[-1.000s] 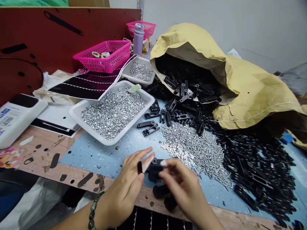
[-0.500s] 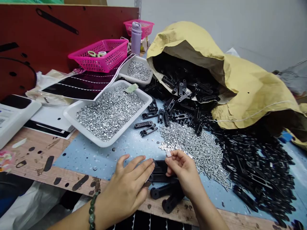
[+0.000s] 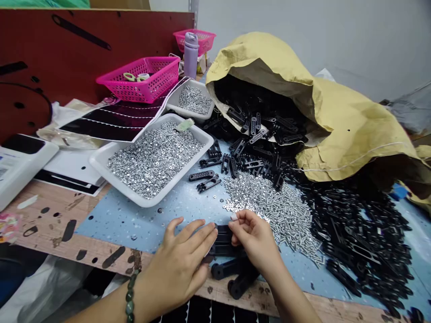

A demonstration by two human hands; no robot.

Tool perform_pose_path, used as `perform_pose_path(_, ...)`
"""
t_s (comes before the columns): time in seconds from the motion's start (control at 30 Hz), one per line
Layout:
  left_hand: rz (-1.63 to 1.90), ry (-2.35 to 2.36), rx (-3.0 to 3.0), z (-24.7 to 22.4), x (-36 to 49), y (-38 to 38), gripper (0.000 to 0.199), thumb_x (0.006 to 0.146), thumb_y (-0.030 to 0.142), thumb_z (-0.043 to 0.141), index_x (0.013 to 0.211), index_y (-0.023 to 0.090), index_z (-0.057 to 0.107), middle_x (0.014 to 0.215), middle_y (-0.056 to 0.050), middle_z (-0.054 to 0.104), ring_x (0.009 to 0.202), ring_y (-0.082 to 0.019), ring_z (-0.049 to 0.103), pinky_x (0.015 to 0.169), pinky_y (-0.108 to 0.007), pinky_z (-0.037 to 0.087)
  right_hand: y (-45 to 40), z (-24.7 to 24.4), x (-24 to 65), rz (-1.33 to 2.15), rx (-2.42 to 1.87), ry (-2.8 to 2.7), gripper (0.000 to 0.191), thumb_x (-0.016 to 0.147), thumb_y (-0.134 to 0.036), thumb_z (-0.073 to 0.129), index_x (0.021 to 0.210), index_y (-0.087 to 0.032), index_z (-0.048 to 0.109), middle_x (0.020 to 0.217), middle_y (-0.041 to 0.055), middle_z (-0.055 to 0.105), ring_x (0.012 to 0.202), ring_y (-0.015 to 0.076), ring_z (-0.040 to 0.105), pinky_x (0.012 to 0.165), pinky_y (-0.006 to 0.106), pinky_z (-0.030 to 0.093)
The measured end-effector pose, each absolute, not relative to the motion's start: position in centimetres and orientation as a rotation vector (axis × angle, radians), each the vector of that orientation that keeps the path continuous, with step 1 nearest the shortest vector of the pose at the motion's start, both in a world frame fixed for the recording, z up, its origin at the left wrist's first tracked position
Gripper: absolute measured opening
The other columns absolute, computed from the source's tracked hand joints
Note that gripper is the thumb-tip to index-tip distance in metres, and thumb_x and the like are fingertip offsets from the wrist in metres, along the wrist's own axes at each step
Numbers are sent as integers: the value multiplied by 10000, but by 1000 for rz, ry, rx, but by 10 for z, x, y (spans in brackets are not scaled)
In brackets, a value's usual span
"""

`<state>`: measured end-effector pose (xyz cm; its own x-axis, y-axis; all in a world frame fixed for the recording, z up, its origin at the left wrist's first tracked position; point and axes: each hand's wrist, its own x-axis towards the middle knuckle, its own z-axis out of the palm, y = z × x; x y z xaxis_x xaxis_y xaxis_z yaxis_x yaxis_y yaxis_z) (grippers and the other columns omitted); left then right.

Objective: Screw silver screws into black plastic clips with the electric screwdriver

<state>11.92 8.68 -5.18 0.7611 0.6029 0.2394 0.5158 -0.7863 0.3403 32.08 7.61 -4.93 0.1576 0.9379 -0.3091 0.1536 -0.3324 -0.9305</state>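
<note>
My left hand (image 3: 182, 262), wearing a dark green bead bracelet (image 3: 130, 296), has its fingers laid along the left end of a stack of black plastic parts (image 3: 224, 240). Its thumb side closes in from below, steadying the parts. At the upper right of these parts is my right hand (image 3: 254, 240), thumb and index finger pinched together, the others curled. Whatever sits in that pinch is hidden or too small to name. Two more black plastic arms (image 3: 240, 282) stick out below, towards the table's front edge.
Beyond my hands lie heaped silver nuts and screws (image 3: 283, 211). A white tray of nuts (image 3: 150, 204) stands left, a smaller screw tray (image 3: 207, 114) behind it. Black parts spill from a yellow sack (image 3: 357, 121) at right. A pink basket (image 3: 150, 89) and purple bottle (image 3: 191, 56) stand behind.
My right hand has shifted very slightly left along the black parts. The left hand stays in place.
</note>
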Motion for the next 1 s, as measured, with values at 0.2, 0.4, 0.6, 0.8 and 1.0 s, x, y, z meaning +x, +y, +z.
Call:
perform_pose_path(0.2,585,945,2660,-52,132,87,451,860,248,491,1308,194,475,1232,-40,601,1121,-258,492,1011,-465,151,77,-51,321,769,-1971,-1552,76,804,-247,542,819,-204,481,644,-21,579,525,140,574,522,257,425)
perform_pose_path(0.4,652,874,2656,-27,122,79,426,808,198,518,1233,193,528,1229,-71,574,1129,-283,456,994,-469,235,54,-27,325,302,-1830,-1762,342,826,-296,566,1133,-195,453,1014,104,534,806,217,579,631,329,481)
perform_pose_path(0.6,306,565,2330,-20,134,29,69,804,193,534,845,216,584,909,-30,635,814,-185,563,716,-268,480,-23,-6,308,906,-1246,-1896,96,857,-222,571,950,-239,556,809,9,613,721,135,589,662,214,489)
perform_pose_path(0.8,60,479,1776,-68,154,-28,415,824,174,483,1229,244,428,977,-23,616,679,-120,600,585,-200,502,-134,-51,343,1034,-1547,-1181,172,834,-367,587,764,-211,575,721,17,600,660,145,575,600,236,464)
perform_pose_path(1.0,159,411,2071,-88,176,-54,450,812,120,500,1239,257,466,1213,-55,573,1073,-204,559,916,-340,465,-199,-119,368,1056,-1785,-355,327,725,-487,674,750,-178,571,586,-31,507,528,122,501,535,242,427)
